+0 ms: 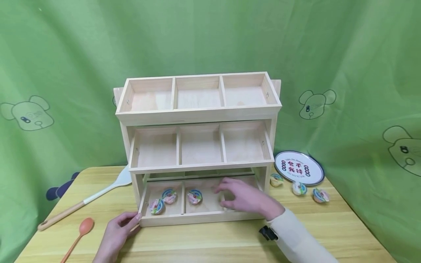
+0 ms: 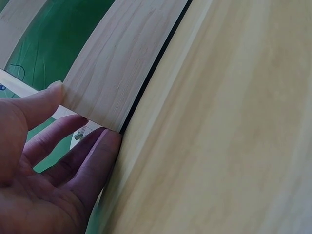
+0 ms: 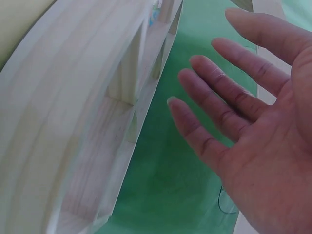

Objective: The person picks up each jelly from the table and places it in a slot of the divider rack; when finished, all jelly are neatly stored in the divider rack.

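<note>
A pale wooden three-tier rack carries divided trays. Two small jelly cups (image 1: 163, 201) with printed lids lie in the left compartment of the bottom tray (image 1: 210, 218), and another jelly cup (image 1: 195, 196) lies in its middle compartment. My left hand (image 1: 119, 232) holds the front left corner of this tray; in the left wrist view its thumb (image 2: 46, 97) and fingers lie around the wooden edge. Over the middle and right compartments hovers my right hand (image 1: 245, 197), fingers spread and holding nothing. That palm (image 3: 263, 126) looks bare in the right wrist view. It hides part of the right compartment.
Three more jelly cups (image 1: 299, 188) lie on the table to the right, near an oval plate (image 1: 300, 168) with red characters. At left lie a spatula (image 1: 98, 194) with a wooden handle and an orange spoon (image 1: 86, 226). A green curtain (image 1: 210, 40) hangs behind.
</note>
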The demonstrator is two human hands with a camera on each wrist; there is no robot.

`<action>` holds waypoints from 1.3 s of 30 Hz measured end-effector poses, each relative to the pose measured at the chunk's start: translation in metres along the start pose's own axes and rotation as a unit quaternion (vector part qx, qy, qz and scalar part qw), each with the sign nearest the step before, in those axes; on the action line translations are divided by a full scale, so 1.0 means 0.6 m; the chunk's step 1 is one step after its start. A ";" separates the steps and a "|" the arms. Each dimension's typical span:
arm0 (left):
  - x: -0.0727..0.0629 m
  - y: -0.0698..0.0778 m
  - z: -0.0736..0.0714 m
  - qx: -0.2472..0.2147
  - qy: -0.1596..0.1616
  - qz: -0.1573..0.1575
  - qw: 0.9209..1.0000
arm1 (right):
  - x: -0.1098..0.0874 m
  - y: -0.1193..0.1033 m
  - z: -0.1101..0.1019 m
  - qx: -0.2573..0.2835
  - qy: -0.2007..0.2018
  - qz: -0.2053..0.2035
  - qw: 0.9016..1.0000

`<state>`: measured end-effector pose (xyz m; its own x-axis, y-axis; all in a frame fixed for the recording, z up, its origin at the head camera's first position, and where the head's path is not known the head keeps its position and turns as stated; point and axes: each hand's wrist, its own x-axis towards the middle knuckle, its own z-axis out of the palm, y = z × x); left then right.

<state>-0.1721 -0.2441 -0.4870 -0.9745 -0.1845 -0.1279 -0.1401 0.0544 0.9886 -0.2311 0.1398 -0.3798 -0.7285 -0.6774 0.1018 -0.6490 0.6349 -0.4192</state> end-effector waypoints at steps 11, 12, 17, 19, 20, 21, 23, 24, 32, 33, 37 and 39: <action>0.001 0.000 -0.001 -0.010 0.004 -0.004 1.000 | -0.045 0.018 -0.016 0.020 0.022 0.031 0.999; 0.001 0.000 0.000 -0.011 0.004 -0.005 1.000 | -0.049 0.021 -0.018 0.019 0.025 0.033 0.999; 0.002 -0.002 -0.001 -0.008 0.004 -0.005 1.000 | -0.068 0.034 -0.019 0.016 0.030 0.049 0.998; 0.002 -0.003 -0.001 -0.007 0.004 -0.006 1.000 | -0.078 0.037 -0.019 0.012 0.031 0.058 0.998; 0.002 -0.003 -0.001 -0.009 0.005 -0.007 1.000 | -0.082 0.038 -0.019 0.011 0.033 0.058 0.998; 0.002 -0.003 -0.001 -0.009 0.007 -0.008 1.000 | -0.087 0.039 -0.020 0.010 0.034 0.058 0.998; 0.002 -0.003 0.000 -0.010 0.008 -0.010 1.000 | -0.097 0.042 -0.021 0.006 0.034 0.056 0.998; 0.001 -0.003 0.001 -0.009 0.006 -0.010 1.000 | -0.102 0.043 -0.022 0.003 0.035 0.055 0.998; -0.002 -0.003 0.002 -0.006 0.004 -0.005 1.000 | -0.134 0.057 -0.029 -0.013 0.050 0.054 0.997; -0.002 -0.003 0.002 -0.006 0.006 -0.005 1.000 | -0.137 0.059 -0.030 -0.013 0.051 0.052 0.997; -0.001 -0.004 0.001 -0.008 0.007 -0.005 1.000 | -0.144 0.066 -0.034 -0.013 0.062 0.046 0.997; -0.002 -0.004 0.000 -0.009 0.007 -0.004 1.000 | -0.147 0.068 -0.036 -0.015 0.065 0.045 0.997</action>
<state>-0.1707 -0.2439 -0.4891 -0.9707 -0.1988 -0.1353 -0.1449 0.0344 0.9888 -0.1983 0.2334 -0.3864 -0.8045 -0.5651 0.1826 -0.5853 0.7022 -0.4055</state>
